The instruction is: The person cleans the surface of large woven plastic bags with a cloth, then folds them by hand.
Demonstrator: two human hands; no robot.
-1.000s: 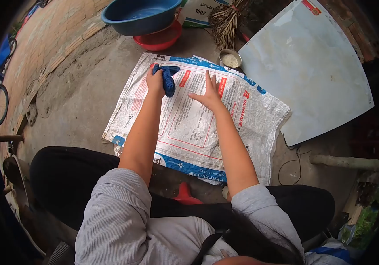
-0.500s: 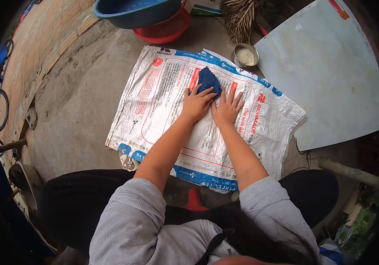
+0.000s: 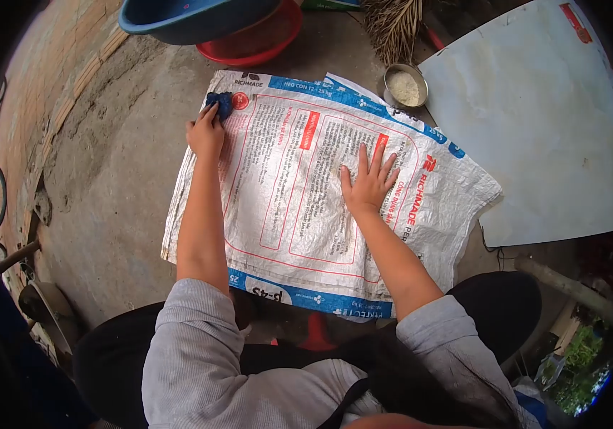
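Note:
A white printed sack (image 3: 278, 193) with blue bands lies flat on the concrete ground. At its far left corner my left hand (image 3: 206, 133) has its fingers closed on a dark blue cloth (image 3: 220, 104), which rests on the sack beside a red round mark. My right hand (image 3: 370, 179) lies flat on the sack, right of its middle, fingers spread, with nothing held.
A blue basin (image 3: 199, 21) sits over a red one (image 3: 256, 43) at the top. Right of the sack's far edge stands a metal bowl (image 3: 405, 86) of pale grains, near dry fronds (image 3: 392, 28). A large whitish board (image 3: 535, 129) lies at the right.
My left hand has moved left with the blue cloth, from the sack's upper middle to its far left corner. My right hand stays at nearly the same spot on the sack.

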